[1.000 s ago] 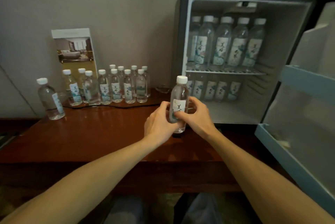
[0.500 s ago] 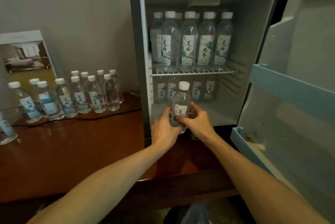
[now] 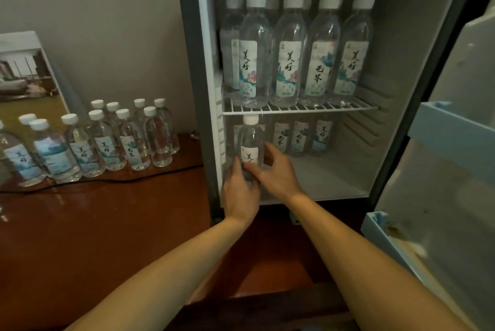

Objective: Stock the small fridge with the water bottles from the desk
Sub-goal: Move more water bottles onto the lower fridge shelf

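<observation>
The small fridge (image 3: 197, 89) stands open on the wooden desk (image 3: 101, 223). A clear water bottle (image 3: 250, 140) with a white cap is upright at the front left of the lower compartment, under the wire shelf (image 3: 297, 110). My left hand (image 3: 239, 191) grips its base and my right hand (image 3: 277, 170) wraps its right side. Several tall bottles (image 3: 288, 52) fill the wire shelf. Several more bottles (image 3: 301, 138) stand at the back of the lower compartment. Several bottles (image 3: 107, 140) wait on the desk to the left.
The fridge door (image 3: 455, 143) hangs open at the right, with pale blue door shelves (image 3: 452, 130). A framed picture card (image 3: 24, 76) leans on the wall behind the desk bottles. A black cable (image 3: 128, 179) runs along the desk in front of them.
Both hands have carried the bottle from above the desk forward into the fridge's lower compartment. The view has moved closer to the fridge and to the right.
</observation>
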`<state>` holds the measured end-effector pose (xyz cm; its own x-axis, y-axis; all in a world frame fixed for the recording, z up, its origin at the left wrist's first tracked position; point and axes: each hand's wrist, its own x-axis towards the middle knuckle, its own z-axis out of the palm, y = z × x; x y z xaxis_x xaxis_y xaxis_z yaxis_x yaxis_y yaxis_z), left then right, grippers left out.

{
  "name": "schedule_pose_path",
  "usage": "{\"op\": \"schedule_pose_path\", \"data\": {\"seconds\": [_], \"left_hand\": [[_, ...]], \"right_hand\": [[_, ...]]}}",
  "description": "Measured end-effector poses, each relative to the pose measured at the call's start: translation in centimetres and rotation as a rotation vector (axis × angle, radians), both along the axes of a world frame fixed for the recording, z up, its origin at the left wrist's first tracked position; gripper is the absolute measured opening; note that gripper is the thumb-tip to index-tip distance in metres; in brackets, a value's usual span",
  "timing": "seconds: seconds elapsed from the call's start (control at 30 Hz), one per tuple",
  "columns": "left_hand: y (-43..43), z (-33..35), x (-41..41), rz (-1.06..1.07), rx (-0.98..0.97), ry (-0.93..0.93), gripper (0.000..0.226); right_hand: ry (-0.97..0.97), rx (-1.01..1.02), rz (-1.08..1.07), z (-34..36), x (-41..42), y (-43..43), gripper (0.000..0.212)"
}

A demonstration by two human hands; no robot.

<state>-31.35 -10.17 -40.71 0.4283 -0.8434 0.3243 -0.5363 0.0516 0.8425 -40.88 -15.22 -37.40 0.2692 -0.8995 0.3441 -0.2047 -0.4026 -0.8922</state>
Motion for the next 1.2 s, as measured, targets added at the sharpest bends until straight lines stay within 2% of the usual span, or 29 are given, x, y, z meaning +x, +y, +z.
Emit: {"op": "schedule_pose_path", "data": {"seconds": [0.13,0.33,0.5,0.73,0.87,0.97,1.1,1.2], "left_hand": [[0.1,-0.1,-0.4,-0.075,0.119,-0.013,0.077],[-1.2,-0.5,1.2,-0.049,0.130,0.020,0.078],[-1.2,-0.6,0.9,-0.072,0.121,0.015,0.086],[-0.2,0.2,1.1,-0.108,0.158,0.000,0.082],[1.6,1.3,1.2,-0.116,0.136,0.085,0.064],[4.0,2.5,1.1,-0.090,0.097,0.073,0.041],[7.5,3.8,1.8,-0.067,0.030,0.001,0.022],[10.4,4.0,3.6,-0.023,0.031,-0.056,0.009]], "right_hand": [[0.063,-0.050,-0.050,0.3,1.1,-1.6,0.040],[0.189,-0.136,-0.167,0.3,3.5,-3.2,0.044],[0.181,-0.100,-0.171,0.1,4.5,-3.5,0.047],[0.201,-0.006,-0.181,0.8,4.2,-2.5,0.049],[0.187,0.050,-0.223,1.0,3.4,-0.4,0.053],[0.202,0.042,-0.254,1.7,2.9,1.8,0.040],[0.221,-0.019,-0.303,3.0,2.4,5.6,0.014],[0.261,-0.152,-0.312,3.4,3.1,8.6,0.010]]}}
